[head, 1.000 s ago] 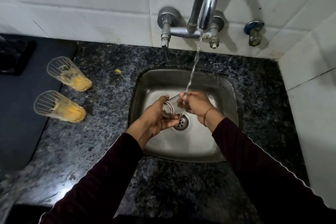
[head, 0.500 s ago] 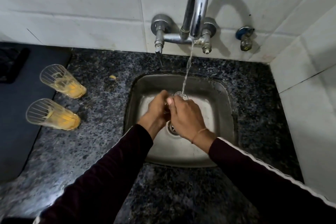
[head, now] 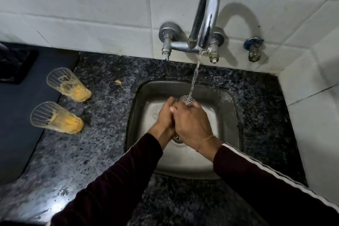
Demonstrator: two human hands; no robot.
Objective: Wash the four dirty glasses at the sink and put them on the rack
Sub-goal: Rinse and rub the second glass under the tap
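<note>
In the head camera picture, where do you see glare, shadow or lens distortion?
Head view: bright glare on the wet countertop at lower left; the faucet casts an arched shadow on the wall tiles; tile lines curve from the wide-angle lens; both hands are slightly blurred under the stream.

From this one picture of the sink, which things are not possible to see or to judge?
- Glass under the water, head view: both hands cover its body; only the rim shows, so how clean it is stays unknown.
- Left hand: partly behind the right hand, so its grip is unclear.
- Rack and fourth glass: outside the frame.
- Drain: mostly hidden by the wrists.
</note>
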